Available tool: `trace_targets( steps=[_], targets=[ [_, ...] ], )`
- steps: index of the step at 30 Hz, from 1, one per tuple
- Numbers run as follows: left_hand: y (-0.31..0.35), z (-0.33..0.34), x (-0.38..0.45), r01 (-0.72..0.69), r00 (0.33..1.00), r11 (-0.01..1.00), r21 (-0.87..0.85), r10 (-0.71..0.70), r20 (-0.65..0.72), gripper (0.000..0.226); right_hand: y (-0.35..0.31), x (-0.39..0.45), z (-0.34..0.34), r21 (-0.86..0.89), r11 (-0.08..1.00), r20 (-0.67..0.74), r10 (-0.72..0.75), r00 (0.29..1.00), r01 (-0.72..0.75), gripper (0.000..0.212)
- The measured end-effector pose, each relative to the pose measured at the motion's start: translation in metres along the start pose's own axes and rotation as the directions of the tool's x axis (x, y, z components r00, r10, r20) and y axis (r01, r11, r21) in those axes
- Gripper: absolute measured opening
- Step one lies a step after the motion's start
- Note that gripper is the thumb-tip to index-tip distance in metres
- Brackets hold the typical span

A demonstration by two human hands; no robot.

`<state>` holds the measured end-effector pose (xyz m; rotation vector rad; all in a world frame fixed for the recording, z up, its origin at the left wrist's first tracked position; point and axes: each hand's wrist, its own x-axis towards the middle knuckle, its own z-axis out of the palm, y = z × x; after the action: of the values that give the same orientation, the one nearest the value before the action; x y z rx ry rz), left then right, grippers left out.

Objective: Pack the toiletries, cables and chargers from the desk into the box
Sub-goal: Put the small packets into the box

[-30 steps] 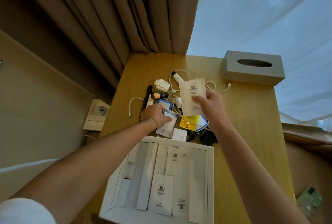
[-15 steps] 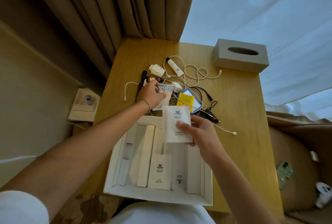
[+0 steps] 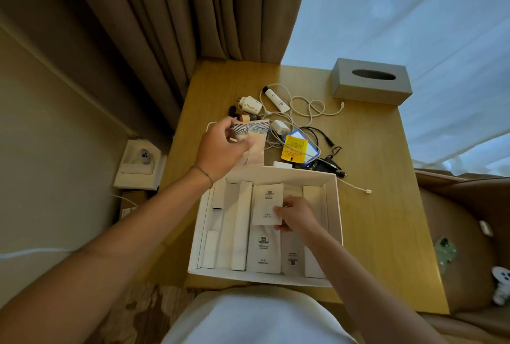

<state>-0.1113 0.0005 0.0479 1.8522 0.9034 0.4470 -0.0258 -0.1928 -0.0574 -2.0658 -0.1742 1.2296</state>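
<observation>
A wooden desk stands against brown curtains, with a grey tissue box at its far corner. The right hand pinches a white sachet inside the open white box, above other packets lying under its fingers. The left hand grips a pale pouch with a striped top, held just above the desk. Beyond its fingertips lie a white charger, a white tube and a tangled cable.
</observation>
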Motion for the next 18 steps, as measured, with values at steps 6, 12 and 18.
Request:
trace_targets(
  steps=[6,12,18],
  targets=[
    [-0.005,-0.015,-0.036,0.003,0.999,0.997,-0.073,0.000,0.038,0.021,0.013,0.018,0.012,-0.284,0.958,-0.108,-0.073,0.991,0.040,0.016],
    [-0.010,-0.007,-0.058,0.062,0.991,0.994,-0.089,-0.051,0.124,0.020,0.004,0.016,0.011,-0.633,0.767,-0.148,-0.251,0.957,0.103,0.017],
    [-0.030,0.025,-0.075,0.125,0.963,0.992,0.000,-0.121,0.241,0.030,-0.020,-0.010,-0.017,-0.529,0.820,-0.228,-0.384,0.895,0.218,0.032]
  ],
)
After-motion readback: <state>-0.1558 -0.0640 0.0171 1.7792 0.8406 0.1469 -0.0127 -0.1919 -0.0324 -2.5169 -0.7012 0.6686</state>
